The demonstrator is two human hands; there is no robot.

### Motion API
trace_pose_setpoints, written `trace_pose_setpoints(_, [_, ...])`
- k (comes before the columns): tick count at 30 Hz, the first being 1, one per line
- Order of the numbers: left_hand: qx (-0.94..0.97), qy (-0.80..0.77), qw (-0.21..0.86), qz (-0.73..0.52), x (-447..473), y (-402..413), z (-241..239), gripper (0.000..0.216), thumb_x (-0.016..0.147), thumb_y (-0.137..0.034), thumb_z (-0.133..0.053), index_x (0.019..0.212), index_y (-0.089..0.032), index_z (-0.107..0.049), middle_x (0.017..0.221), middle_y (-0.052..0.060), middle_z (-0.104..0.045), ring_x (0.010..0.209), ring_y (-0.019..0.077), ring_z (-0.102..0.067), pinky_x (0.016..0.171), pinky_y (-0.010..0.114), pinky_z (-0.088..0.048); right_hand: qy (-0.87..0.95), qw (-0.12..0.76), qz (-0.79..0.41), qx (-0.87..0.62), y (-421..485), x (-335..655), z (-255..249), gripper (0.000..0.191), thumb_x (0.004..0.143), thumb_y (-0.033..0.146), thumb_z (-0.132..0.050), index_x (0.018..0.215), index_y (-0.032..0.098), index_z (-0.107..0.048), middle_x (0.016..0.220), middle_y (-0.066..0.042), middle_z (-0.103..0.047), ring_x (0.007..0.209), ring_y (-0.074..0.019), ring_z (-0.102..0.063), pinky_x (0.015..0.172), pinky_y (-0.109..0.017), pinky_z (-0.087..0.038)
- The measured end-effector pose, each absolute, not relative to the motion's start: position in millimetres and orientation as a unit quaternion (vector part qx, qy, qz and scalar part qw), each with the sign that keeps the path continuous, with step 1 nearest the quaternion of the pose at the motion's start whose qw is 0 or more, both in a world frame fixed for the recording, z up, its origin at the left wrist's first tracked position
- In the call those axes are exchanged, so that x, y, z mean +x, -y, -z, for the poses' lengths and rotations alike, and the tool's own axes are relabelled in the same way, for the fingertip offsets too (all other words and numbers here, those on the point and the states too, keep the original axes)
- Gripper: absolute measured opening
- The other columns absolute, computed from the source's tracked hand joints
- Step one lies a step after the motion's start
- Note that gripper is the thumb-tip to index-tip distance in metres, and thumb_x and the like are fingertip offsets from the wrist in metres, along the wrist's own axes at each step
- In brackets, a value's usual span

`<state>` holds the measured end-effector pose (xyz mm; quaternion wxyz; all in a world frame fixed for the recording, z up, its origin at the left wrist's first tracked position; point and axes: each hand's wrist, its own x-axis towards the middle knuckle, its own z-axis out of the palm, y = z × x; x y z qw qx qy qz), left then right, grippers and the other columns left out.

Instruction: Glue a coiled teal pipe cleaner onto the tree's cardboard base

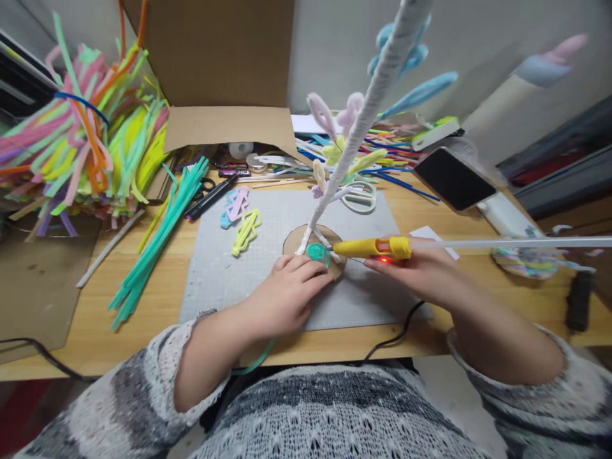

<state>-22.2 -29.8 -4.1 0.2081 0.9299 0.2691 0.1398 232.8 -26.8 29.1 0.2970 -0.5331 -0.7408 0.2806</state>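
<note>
My right hand (421, 275) is closed around a yellow glue gun (373, 247) with a red light and a long white glue stick trailing right. Its nozzle points left at a green pipe-cleaner coil (317, 252) on a round cardboard base (292, 242). My left hand (285, 294) rests on the base's near edge, fingers curled and pressing by the coil. A white pipe-cleaner tree (363, 121) rises from the base, tilted up to the right, with pastel loops and blue leaves on it. All this sits on a grey cutting mat (224, 274).
A heap of mixed pipe cleaners (81, 134) fills the left, with a teal bundle (162, 229) beside the mat. Loop shapes (241, 220), scissors (358, 197), a marker (210, 197), a phone (454, 180) and a cardboard box (229, 127) lie behind. A black cord (396, 335) crosses the front edge.
</note>
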Motion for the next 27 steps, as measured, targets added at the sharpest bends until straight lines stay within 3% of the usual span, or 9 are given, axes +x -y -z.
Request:
trace_pose_setpoints(6, [0.936, -0.27, 0.191, -0.123, -22, 31, 4, 0.045, 0.082, -0.013, -0.047, 0.126, -0.022, -0.052, 0.134, 0.008, -0.053, 0.121, 0.0273, -0.043, 0.092, 0.043, -0.035, 0.819, 0.167, -0.157, -0.526, 28, 231, -37, 0.027, 0.087, 0.047, -0.057, 0.074, 0.025, -0.067, 0.07, -0.002, -0.065, 0.06, -0.0165, -0.058, 0.052, -0.031, -0.041])
trace_pose_setpoints(15, [0.937, -0.272, 0.187, -0.116, -21, 31, 3, 0.04, 0.084, -0.016, -0.047, 0.123, -0.023, -0.056, 0.13, 0.007, -0.054, 0.12, 0.0273, -0.043, 0.092, 0.043, -0.035, 0.819, 0.088, -0.034, -0.566, 31, 222, -40, 0.04, 0.087, 0.058, -0.049, 0.077, 0.024, -0.067, 0.071, -0.007, -0.069, 0.059, -0.0218, -0.059, 0.049, -0.033, -0.034])
trace_pose_setpoints(21, [0.938, -0.276, 0.176, -0.113, -21, 31, 3, 0.037, 0.085, -0.017, -0.047, 0.121, -0.023, -0.056, 0.128, 0.007, -0.055, 0.119, 0.0267, -0.043, 0.092, 0.042, -0.034, 0.815, 0.092, -0.043, -0.571, 31, 220, -41, 0.043, 0.087, 0.06, -0.047, 0.078, 0.024, -0.068, 0.07, -0.006, -0.067, 0.058, -0.0196, -0.057, 0.049, -0.032, -0.032])
trace_pose_setpoints(27, [0.934, -0.296, 0.167, -0.107, -21, 33, 0, 0.038, 0.086, -0.016, -0.044, 0.122, -0.021, -0.055, 0.109, 0.006, -0.061, 0.107, 0.0261, -0.047, 0.087, 0.04, -0.035, 0.804, 0.091, -0.071, -0.583, 32, 223, -39, 0.041, 0.086, 0.061, -0.049, 0.077, 0.024, -0.066, 0.071, -0.006, -0.066, 0.062, -0.0226, -0.057, 0.053, -0.034, -0.033])
